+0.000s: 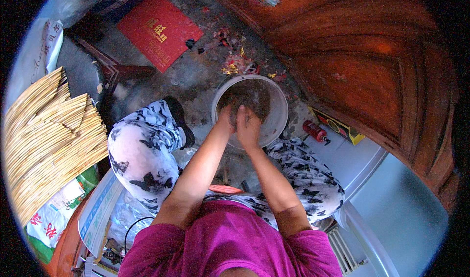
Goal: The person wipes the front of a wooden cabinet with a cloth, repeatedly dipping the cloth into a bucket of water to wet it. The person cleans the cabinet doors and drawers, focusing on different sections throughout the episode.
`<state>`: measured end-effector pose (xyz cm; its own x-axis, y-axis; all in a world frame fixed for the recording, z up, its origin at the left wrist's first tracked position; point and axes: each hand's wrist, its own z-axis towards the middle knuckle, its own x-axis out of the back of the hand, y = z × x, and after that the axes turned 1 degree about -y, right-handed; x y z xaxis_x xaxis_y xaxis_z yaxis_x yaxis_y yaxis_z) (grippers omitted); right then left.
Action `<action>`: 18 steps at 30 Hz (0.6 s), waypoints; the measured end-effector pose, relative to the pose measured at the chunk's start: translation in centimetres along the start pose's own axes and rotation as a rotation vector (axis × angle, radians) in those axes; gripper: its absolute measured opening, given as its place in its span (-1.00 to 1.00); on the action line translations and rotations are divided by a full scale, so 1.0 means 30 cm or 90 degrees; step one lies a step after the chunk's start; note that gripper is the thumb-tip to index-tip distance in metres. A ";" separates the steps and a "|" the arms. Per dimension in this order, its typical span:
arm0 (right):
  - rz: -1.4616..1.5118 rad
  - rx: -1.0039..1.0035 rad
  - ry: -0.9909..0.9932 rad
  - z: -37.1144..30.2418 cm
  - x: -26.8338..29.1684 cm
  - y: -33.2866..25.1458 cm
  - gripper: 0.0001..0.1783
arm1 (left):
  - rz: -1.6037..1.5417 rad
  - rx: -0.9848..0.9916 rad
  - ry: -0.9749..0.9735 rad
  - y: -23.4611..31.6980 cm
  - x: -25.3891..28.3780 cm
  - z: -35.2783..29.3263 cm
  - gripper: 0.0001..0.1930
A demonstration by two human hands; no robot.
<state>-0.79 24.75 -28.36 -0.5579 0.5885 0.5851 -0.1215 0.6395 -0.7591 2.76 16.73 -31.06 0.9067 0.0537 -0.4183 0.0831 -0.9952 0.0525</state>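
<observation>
A round white bucket [279, 110] stands on the floor between my knees, with dark, murky contents [257, 96] inside. Both forearms reach down over its near rim. Inside the bucket, my left hand [225, 121] and my right hand [249, 126] are pressed close together, the right thumb pointing away from me. The fingers appear closed around something dark between the palms, which I cannot make out. Shadow and the hands themselves hide most of the fingertips.
Red and gold paper scraps [239, 62] litter the floor beyond the bucket, near a red card [159, 30]. Wooden cabinet panels [342, 76] rise on the right, beside a small red bottle [315, 130]. Bundled thin tan sticks [58, 140] lie at left.
</observation>
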 end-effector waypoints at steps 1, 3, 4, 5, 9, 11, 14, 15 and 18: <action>-0.072 0.035 0.027 0.024 -0.008 0.004 -0.46 | -0.026 0.020 0.002 -0.005 0.005 0.009 -0.51; -0.218 0.104 0.084 0.076 -0.013 0.027 -0.45 | -0.047 0.063 -0.018 -0.046 0.060 0.092 -0.50; -0.260 0.099 0.101 0.106 -0.008 0.057 -0.46 | -0.037 0.087 -0.042 -0.085 0.105 0.164 -0.50; -0.300 0.093 0.121 0.146 0.000 0.098 -0.47 | -0.003 0.063 -0.054 -0.121 0.138 0.220 -0.50; -0.325 0.069 0.063 0.217 0.056 0.182 -0.67 | 0.051 -0.014 0.009 -0.149 0.138 0.234 -0.47; -0.302 0.052 0.049 0.213 0.074 0.162 -0.69 | 0.017 -0.048 0.036 -0.119 0.097 0.178 -0.43; -0.373 0.014 -0.020 0.210 0.072 0.161 -0.57 | -0.013 -0.122 0.030 -0.104 0.111 0.183 -0.35; -0.436 0.037 -0.070 0.211 0.061 0.189 -0.52 | 0.007 -0.148 0.053 -0.123 0.125 0.217 -0.34; -0.525 0.019 -0.203 0.217 -0.011 0.274 -0.40 | 0.081 -0.190 0.154 -0.170 0.168 0.283 -0.33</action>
<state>-6.95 26.58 -36.65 -0.4851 -0.2232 0.8455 -0.6056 0.7832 -0.1407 3.39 21.39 -41.12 0.9857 -0.0157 -0.1676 0.0474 -0.9295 0.3658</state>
